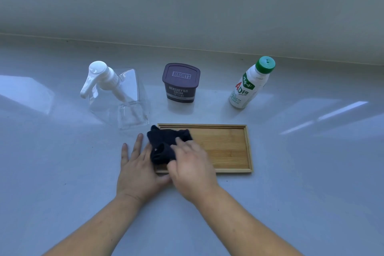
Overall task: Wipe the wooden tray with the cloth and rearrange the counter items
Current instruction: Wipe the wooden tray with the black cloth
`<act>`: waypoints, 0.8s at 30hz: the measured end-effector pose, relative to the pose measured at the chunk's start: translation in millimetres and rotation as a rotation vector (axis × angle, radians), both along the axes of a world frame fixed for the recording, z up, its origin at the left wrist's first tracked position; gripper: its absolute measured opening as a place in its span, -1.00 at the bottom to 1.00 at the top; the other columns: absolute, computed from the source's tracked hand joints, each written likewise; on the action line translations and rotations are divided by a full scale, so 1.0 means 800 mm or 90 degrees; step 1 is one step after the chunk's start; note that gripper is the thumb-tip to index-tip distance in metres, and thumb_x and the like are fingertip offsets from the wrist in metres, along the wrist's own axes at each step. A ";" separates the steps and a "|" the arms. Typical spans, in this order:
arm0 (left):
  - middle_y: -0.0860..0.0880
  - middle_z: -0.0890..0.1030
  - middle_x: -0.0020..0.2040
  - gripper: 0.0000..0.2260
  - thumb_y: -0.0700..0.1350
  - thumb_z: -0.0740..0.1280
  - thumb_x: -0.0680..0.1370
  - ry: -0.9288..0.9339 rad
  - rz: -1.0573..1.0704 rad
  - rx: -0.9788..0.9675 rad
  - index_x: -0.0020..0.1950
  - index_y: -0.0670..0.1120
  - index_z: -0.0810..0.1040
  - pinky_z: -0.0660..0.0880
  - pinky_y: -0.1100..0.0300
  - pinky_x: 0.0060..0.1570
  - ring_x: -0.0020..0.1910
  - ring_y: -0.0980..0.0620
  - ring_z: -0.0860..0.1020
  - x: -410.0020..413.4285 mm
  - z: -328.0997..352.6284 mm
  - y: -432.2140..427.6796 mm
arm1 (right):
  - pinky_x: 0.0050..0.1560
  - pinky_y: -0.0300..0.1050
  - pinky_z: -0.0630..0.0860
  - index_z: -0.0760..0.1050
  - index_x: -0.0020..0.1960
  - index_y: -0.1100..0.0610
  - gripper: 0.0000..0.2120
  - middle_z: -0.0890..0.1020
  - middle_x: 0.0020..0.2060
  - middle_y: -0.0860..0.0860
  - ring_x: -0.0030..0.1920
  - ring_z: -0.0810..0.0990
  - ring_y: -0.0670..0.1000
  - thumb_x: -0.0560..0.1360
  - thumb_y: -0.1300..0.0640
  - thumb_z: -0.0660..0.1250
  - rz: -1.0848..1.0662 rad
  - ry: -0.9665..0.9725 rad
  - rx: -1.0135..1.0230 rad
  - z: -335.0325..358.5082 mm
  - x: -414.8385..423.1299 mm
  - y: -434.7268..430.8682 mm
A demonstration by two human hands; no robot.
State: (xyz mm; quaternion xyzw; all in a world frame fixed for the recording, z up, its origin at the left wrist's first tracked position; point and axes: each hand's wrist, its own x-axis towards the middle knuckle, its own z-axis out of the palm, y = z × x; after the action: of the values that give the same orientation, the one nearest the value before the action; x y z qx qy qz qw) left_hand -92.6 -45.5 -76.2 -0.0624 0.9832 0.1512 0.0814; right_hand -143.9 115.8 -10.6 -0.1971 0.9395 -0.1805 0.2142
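A shallow wooden tray (226,145) lies flat on the pale counter, long side toward me. A crumpled dark navy cloth (166,143) covers the tray's left end. My right hand (190,168) presses down on the cloth from the near side, fingers spread over it. My left hand (137,168) rests flat against the tray's left edge, fingers spread on the counter, its thumb side hidden under the right hand and cloth.
Behind the tray stand a clear pump bottle with a white nozzle (116,93) at the left, a brown cocoa tub (180,83) in the middle and a white drink bottle with a green cap (249,85) at the right. The wall rises just behind them.
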 end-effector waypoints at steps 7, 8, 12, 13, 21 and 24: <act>0.02 0.24 0.70 -0.26 0.30 0.06 0.54 0.008 -0.030 -0.027 0.72 0.10 0.14 -0.15 -0.32 0.63 0.72 -0.08 -0.12 0.004 -0.005 -0.004 | 0.57 0.10 0.20 0.36 0.59 0.15 -0.33 0.32 0.62 0.13 0.61 0.25 0.17 0.54 -0.06 -0.01 0.115 -0.005 0.032 -0.005 0.038 0.008; 0.07 0.22 0.71 -0.21 0.40 0.09 0.53 0.008 -0.016 -0.020 0.72 0.11 0.13 -0.19 -0.28 0.64 0.72 -0.05 -0.12 0.003 -0.005 -0.003 | 0.58 0.10 0.19 0.35 0.59 0.14 -0.34 0.31 0.63 0.12 0.62 0.24 0.16 0.54 -0.06 0.00 0.113 -0.011 0.046 -0.003 0.036 0.020; 0.15 0.24 0.69 0.06 0.66 0.16 0.37 0.041 0.026 0.026 0.70 0.06 0.14 -0.21 -0.22 0.65 0.72 0.01 -0.03 0.001 -0.006 0.000 | 0.60 0.02 0.12 0.28 0.63 0.11 -0.38 0.21 0.67 0.08 0.64 0.18 0.11 0.60 -0.05 0.09 0.022 -0.016 0.137 -0.001 0.022 0.084; 0.15 0.25 0.69 0.08 0.70 0.11 0.36 0.043 0.026 0.026 0.70 0.07 0.14 -0.21 -0.22 0.65 0.72 0.02 -0.04 0.002 -0.006 0.000 | 0.60 -0.01 0.11 0.26 0.64 0.09 -0.39 0.18 0.68 0.06 0.64 0.16 0.09 0.62 -0.04 0.09 -0.018 -0.014 0.161 -0.001 0.020 0.102; 0.17 0.21 0.70 0.11 0.72 0.07 0.33 0.026 0.024 0.025 0.71 0.08 0.10 -0.23 -0.23 0.65 0.72 0.03 -0.08 0.002 -0.002 0.000 | 0.56 0.06 0.20 0.30 0.60 0.21 -0.43 0.27 0.62 0.25 0.54 0.26 0.24 0.65 0.07 -0.07 -0.215 0.013 0.173 0.004 0.006 0.083; 0.19 0.18 0.69 0.08 0.67 0.12 0.37 0.018 0.022 0.023 0.72 0.05 0.12 -0.26 -0.20 0.65 0.72 0.03 -0.08 0.001 -0.002 -0.001 | 0.61 0.09 0.08 0.18 0.66 0.18 -0.39 0.15 0.67 0.24 0.62 0.13 0.22 0.64 0.02 -0.01 -0.125 0.011 0.134 -0.001 0.001 0.021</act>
State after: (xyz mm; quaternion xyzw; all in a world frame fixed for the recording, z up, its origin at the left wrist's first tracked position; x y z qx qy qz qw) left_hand -91.6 -46.6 -78.1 -0.0760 0.9801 0.1715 0.0656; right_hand -143.1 132.3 -11.6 -0.0826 0.9698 -0.0997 0.2068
